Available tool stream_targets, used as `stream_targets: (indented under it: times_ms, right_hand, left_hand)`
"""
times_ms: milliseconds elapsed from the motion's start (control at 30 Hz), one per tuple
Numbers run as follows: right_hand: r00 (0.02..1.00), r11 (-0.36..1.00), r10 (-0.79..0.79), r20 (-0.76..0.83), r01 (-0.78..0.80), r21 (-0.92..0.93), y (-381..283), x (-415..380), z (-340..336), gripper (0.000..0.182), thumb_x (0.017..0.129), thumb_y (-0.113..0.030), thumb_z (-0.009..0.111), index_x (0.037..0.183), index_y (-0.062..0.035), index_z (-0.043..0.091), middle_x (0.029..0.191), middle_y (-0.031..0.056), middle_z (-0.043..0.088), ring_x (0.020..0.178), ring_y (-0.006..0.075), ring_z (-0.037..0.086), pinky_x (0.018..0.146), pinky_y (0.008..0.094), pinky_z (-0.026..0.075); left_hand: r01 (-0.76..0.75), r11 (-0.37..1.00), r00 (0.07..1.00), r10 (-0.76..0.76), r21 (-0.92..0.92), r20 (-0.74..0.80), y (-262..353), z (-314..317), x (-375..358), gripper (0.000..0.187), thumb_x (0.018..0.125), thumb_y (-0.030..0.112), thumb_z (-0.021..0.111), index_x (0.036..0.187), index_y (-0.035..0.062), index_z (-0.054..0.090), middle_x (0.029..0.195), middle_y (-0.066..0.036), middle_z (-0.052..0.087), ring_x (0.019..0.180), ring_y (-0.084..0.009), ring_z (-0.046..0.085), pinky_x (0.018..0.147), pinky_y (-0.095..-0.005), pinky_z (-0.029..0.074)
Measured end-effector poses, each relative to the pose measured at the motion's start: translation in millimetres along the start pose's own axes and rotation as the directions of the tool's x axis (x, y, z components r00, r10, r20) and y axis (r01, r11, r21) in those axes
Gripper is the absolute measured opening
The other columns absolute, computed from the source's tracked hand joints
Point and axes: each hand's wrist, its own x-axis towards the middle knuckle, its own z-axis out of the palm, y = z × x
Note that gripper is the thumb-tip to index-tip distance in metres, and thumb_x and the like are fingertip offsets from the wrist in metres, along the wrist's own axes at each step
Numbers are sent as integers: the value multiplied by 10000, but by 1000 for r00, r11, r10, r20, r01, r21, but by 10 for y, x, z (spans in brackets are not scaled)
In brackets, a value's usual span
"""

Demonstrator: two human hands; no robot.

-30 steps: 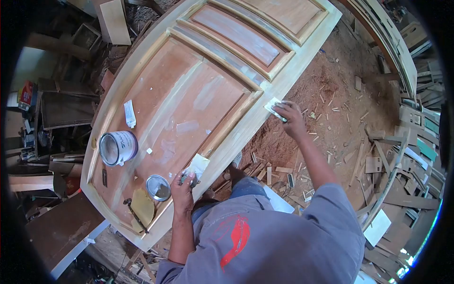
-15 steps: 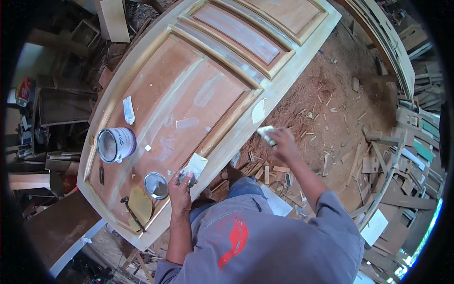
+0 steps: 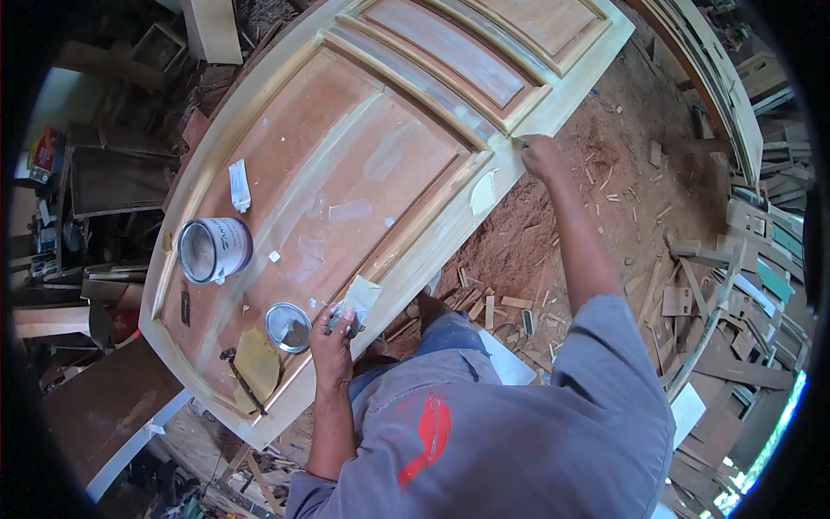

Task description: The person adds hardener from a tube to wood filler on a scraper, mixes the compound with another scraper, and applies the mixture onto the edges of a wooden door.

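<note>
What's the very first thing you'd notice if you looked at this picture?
A big panelled wooden door lies flat across the middle, smeared with pale filler. The right hand presses at its far edge, while the left hand holds a putty-covered scraper at the near edge. An open paint can and its lid sit on the door, above a floor littered with wood scraps.
</note>
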Motion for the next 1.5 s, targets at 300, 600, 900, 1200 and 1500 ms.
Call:
stream_targets:
  times_ms: [300,600,900,1200,1500]
  right_hand:
    - [996,994,-68,62,73,-78,-734,-765,492,255,842,-187,537,937,-60,737,976,218,719,956,410,677,878,523,527]
    - [992,982,-121,45,126,-143,-1484,-1587,1004,238,849,-203,559,898,-65,746,952,165,728,973,358,659,875,493,511]
    - [958,968,-241,155,250,-36,-2686,-2901,1550,194,787,-158,588,863,-42,723,912,158,709,948,326,648,849,456,490]
    - [921,917,-322,219,246,312,-3039,-3499,1621,209,834,-128,545,926,-52,716,944,195,698,967,372,643,859,476,482]
    - [983,977,180,-34,-174,120,-522,-1079,393,339,948,-345,549,1104,-129,758,1032,228,717,967,410,688,889,495,531]
  left_hand:
    - [-4,999,997,7,-44,79,21,-382,23,298,905,125,740,1155,-9,650,1008,-68,698,889,-148,670,784,-294,545]
    - [-18,999,989,25,-46,144,107,-894,-82,337,918,94,716,1227,-18,640,1050,-75,695,920,-153,674,796,-299,554]
    - [-52,998,984,58,-41,168,138,-1280,-177,241,923,81,708,1139,-12,655,996,-49,681,877,-131,643,801,-296,536]
    - [-85,995,981,91,-43,173,139,-1112,-198,251,919,70,707,1145,-26,653,997,-60,685,882,-136,647,801,-289,529]
    - [-59,997,997,62,-51,55,31,-869,-231,276,914,63,709,1165,-33,647,1022,-84,700,914,-163,681,813,-305,558]
